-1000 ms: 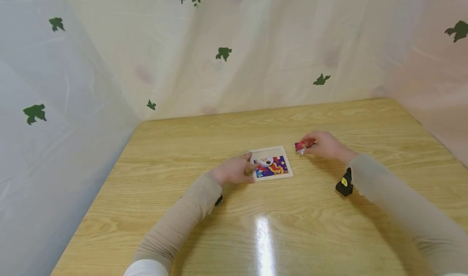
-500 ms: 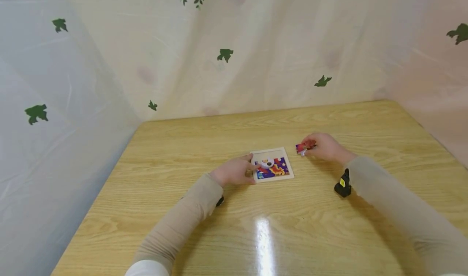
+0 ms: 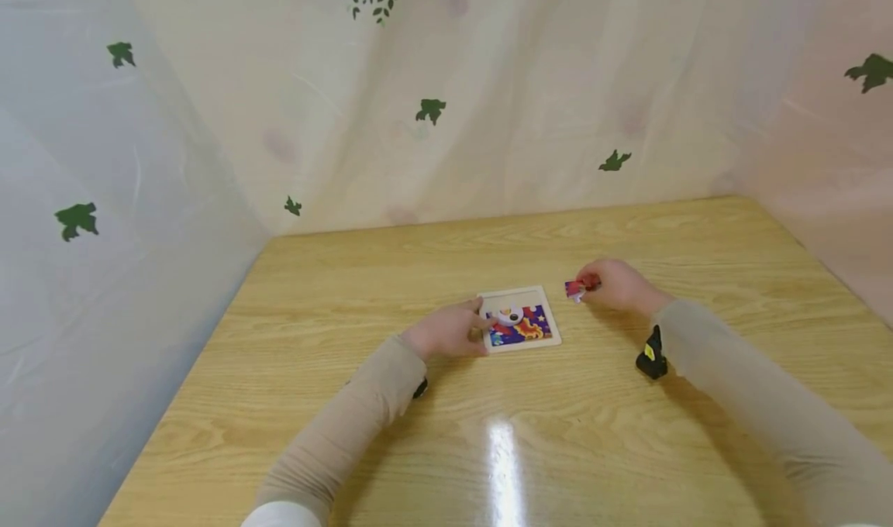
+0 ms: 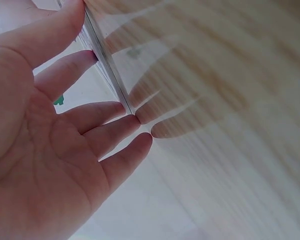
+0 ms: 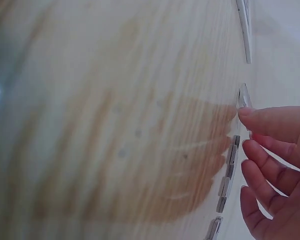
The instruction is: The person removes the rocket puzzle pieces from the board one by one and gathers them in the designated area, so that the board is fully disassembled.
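In the head view, a jigsaw puzzle board point(image 3: 553, 318) with a pale frame lies on the table, its printed picture covering the lower part of the tray. My left hand point(image 3: 449, 331) rests against the board's left side, fingers spread, one fingertip over the picture. The left wrist view shows those fingers point(image 4: 120, 152) nearly straight, some touching the board's edge point(image 4: 109, 65). To the right of the board my right hand point(image 3: 617, 285) pinches a red and purple puzzle piece point(image 3: 573, 288). Thumb and index finger hold the piece point(image 5: 244, 94) in the right wrist view.
Several more puzzle pieces point(image 5: 228, 172) lie edge-on to the camera beside the right fingers. The wooden table point(image 3: 446, 426) ends at a leaf-patterned cloth point(image 3: 509, 147) behind and at the sides. A black wrist camera point(image 3: 652, 356) hangs under the right sleeve.
The head view has tilted slightly, so everything sits a little lower. The pinched piece has turned a little in my right fingers; the left hand keeps its place at the board.
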`<state>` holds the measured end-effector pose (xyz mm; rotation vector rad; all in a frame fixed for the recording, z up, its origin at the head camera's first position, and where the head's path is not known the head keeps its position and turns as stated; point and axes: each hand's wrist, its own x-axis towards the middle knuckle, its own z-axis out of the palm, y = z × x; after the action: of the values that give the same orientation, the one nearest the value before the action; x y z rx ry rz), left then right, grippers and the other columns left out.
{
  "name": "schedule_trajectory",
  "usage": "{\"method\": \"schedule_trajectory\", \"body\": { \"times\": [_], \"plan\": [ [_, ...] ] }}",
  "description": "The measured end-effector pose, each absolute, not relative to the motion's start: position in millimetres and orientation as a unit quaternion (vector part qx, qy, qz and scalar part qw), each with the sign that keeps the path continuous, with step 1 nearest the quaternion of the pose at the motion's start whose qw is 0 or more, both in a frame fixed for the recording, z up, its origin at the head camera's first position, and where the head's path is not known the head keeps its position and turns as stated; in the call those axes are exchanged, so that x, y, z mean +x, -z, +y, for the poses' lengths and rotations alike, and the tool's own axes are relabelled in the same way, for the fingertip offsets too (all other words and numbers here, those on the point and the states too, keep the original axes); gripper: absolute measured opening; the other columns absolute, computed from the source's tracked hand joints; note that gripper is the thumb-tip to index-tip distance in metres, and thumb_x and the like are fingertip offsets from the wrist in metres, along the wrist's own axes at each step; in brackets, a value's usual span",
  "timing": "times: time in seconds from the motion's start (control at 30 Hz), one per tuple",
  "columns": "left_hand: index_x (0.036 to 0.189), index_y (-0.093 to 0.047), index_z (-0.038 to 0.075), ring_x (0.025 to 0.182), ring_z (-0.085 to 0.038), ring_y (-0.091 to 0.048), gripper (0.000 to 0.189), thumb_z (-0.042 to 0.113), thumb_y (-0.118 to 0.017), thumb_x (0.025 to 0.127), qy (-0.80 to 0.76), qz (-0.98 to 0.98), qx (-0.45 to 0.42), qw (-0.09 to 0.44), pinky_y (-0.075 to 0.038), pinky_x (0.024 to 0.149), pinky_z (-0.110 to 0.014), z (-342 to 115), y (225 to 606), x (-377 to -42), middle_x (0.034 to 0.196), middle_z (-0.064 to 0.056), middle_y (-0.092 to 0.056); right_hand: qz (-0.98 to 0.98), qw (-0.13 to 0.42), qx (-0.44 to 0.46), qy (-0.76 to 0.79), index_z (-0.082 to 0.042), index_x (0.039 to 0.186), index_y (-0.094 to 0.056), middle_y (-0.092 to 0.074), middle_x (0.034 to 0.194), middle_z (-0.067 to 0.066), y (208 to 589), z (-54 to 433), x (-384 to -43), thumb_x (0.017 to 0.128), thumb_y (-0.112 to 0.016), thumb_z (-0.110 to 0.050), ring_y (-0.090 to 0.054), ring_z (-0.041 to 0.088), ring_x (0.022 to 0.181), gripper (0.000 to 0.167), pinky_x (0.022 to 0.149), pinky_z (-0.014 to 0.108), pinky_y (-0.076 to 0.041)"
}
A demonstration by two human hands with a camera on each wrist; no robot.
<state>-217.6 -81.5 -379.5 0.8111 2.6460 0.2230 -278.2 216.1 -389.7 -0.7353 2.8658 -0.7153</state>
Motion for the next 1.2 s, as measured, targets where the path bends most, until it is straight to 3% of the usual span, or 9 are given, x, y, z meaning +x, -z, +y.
{"method": "schedule_trajectory", "body": {
  "times": [0.3, 1.2],
  "plan": [
    [0.139, -0.047, 0.017, 0.140, -0.033, -0.030, 0.055, 0.031, -0.065, 0.089, -0.073, 0.936, 0.293, 0.179, -0.029, 0.114, -0.036, -81.0, 377.5, -216.7, 0.154, -0.022, -0.021, 0.942, 0.052, -0.251, 0.216, 0.010, 0.105, -0.065, -0.067, 0.097, 0.020, 387.6, 214.6, -280.3, 0.082, -0.071, -0.009, -0.061, 0.034, 0.092, 0.030, 0.086, 0.051, -0.048],
    [0.139, -0.048, 0.015, 0.139, -0.033, -0.031, 0.055, 0.031, -0.066, 0.089, -0.072, 0.936, 0.297, 0.175, -0.029, 0.114, -0.037, -78.5, 378.4, -222.9, 0.153, -0.023, -0.022, 0.949, 0.088, -0.249, 0.170, 0.008, 0.106, -0.065, -0.063, 0.094, 0.016, 383.9, 213.7, -292.3, 0.085, -0.069, -0.010, -0.057, 0.028, 0.086, 0.028, 0.084, 0.049, -0.047]
  ]
}}
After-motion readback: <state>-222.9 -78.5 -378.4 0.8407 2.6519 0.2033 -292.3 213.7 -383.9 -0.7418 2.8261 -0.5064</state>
